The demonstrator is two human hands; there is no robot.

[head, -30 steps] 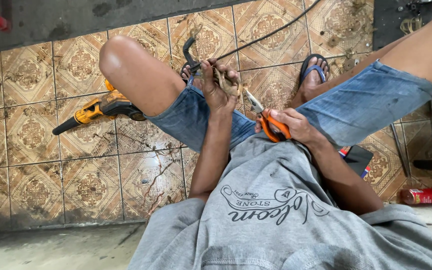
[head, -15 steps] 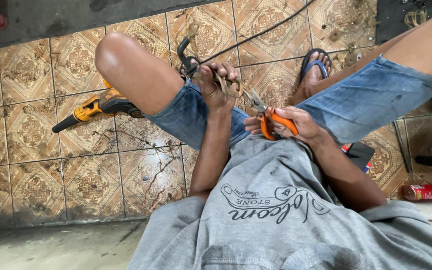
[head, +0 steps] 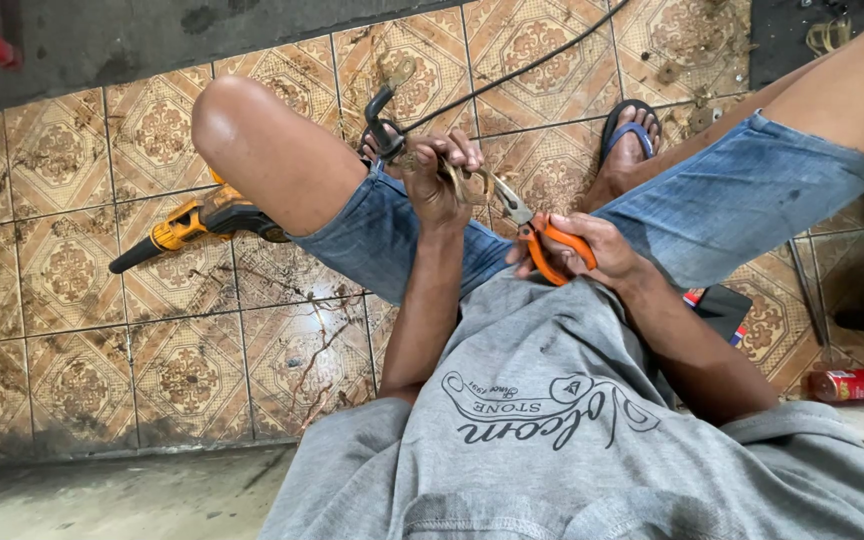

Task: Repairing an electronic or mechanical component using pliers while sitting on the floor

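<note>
Closest to me, my right hand (head: 577, 250) is wrapped shut around the orange handles of the needle-nose pliers (head: 537, 238), resting against the hem of my grey shirt (head: 552, 400). The steel nose points up and left toward the wire bundle.

Just beyond, my left hand (head: 437, 175) is closed in a fist around a bundle of stiff wire (head: 457, 180) and the dark bent metal piece (head: 380, 110) that sticks up past my knuckles. A black cable (head: 532, 65) runs away from it across the tiles.

Compared with a second ago, the pliers have come away from the wire a little: the nose was up against the loop in my left fist, and now its tip stands just beside the loop rather than in it (whether it still touches a strand I can't make out). My left hand has hardly shifted. So I judge I'm between bites, not mid-twist.

Farther out, a yellow cordless power tool (head: 192, 225) lies on the patterned floor tiles (head: 72, 270) behind my left knee. My sandalled foot (head: 627, 140) is at the far right, and a red can (head: 857, 385) lies off to the right edge.
</note>
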